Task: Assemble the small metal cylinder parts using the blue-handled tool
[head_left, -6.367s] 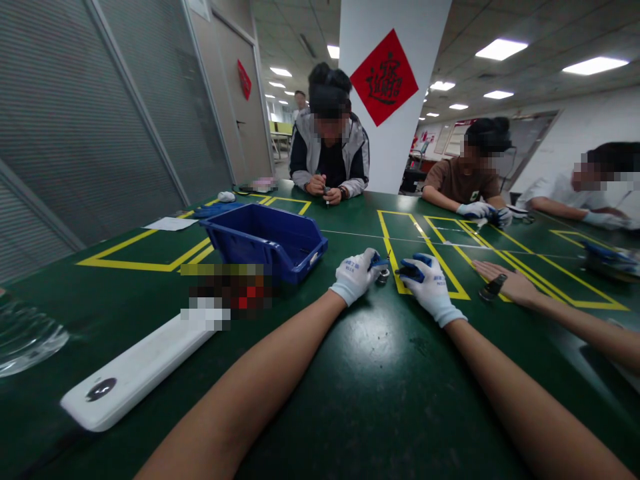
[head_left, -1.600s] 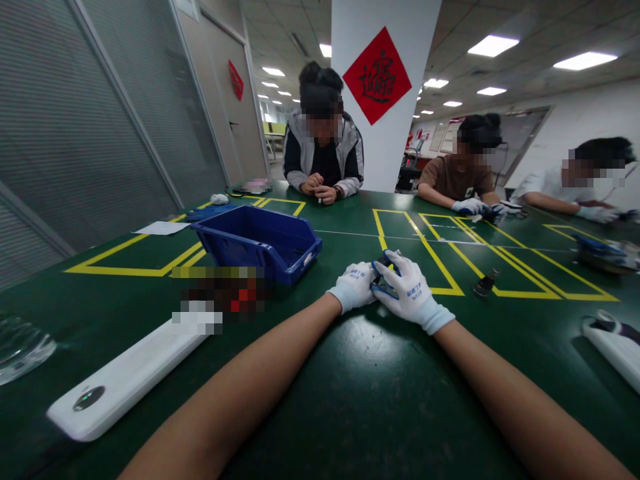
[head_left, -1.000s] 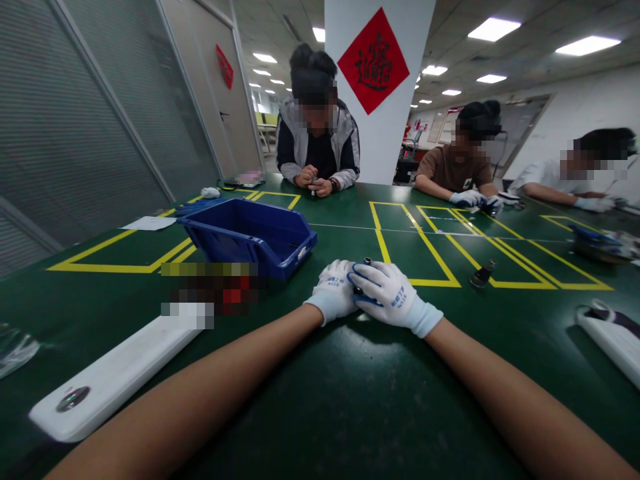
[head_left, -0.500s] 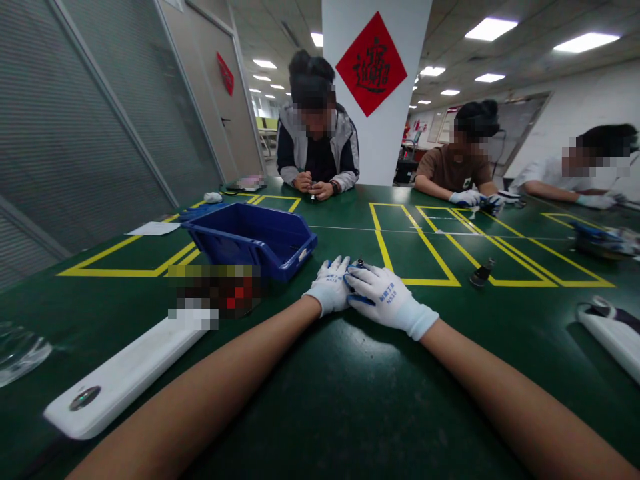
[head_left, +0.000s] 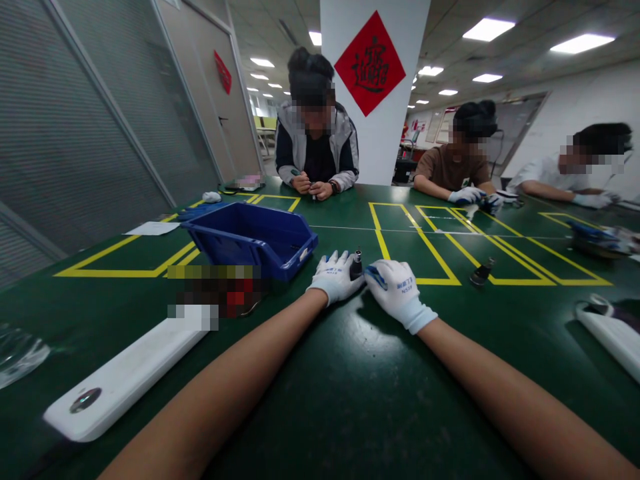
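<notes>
Both my hands wear white gloves with blue fingertips and rest on the green table (head_left: pixel 350 373). My left hand (head_left: pixel 334 276) is closed round the base of a small dark cylindrical part (head_left: pixel 356 264) that stands upright between the hands. My right hand (head_left: pixel 395 288) lies just right of that part with its fingers curled; whatever is inside them is hidden. A blue plastic bin (head_left: pixel 253 237) stands a little to the left of my left hand.
A white flat device (head_left: pixel 125 373) lies at the near left, another (head_left: pixel 607 330) at the right edge. A small dark part (head_left: pixel 481 273) sits on the yellow floor-tape lines (head_left: pixel 435 257). Three people work at the table's far side. A white pillar (head_left: pixel 375 93) stands behind.
My right hand, which lay over my left hand and the part, has drawn away to the right. The upright dark part now shows between the hands. Earlier the hands were apart, then came together.
</notes>
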Available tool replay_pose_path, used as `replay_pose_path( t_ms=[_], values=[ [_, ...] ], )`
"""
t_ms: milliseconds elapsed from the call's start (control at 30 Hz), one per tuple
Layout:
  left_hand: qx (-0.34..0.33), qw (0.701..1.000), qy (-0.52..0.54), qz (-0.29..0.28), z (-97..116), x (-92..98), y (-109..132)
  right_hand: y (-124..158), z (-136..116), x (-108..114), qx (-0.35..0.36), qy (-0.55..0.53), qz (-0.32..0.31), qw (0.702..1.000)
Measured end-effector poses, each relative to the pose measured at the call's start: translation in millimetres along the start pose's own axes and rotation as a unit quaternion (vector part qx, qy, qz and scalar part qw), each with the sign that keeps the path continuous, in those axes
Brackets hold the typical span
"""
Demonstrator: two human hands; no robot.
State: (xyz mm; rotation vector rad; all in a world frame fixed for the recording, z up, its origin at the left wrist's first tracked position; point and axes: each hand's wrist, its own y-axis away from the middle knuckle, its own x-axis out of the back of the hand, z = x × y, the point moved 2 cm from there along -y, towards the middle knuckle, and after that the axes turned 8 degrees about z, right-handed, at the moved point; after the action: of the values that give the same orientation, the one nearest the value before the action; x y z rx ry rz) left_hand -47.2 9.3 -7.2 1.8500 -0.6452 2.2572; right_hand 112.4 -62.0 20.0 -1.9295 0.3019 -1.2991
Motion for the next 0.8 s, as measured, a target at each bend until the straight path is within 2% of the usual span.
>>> replay_pose_path(
  t_ms=[100,333,600,800],
  values=[
    [-0.016,1.000,0.003,0.004,1.4,-0.1,-0.6,-5.7,12.4,-10.9,-0.064,0.007,0.011,0.998],
    [-0.052,0.999,0.010,-0.011,0.4,-0.4,-18.3,-27.7,33.3,-44.2,-0.012,-0.039,-0.066,0.997],
    [0.025,1.000,0.008,0.011,-5.5,-16.7,-58.9,-56.1,66.7,-75.4,-0.095,0.013,-0.071,0.993],
    [0.053,0.998,-0.010,0.020,-10.5,-21.7,-77.3,-77.9,77.5,-94.4,-0.109,0.100,-0.054,0.988]
  ],
)
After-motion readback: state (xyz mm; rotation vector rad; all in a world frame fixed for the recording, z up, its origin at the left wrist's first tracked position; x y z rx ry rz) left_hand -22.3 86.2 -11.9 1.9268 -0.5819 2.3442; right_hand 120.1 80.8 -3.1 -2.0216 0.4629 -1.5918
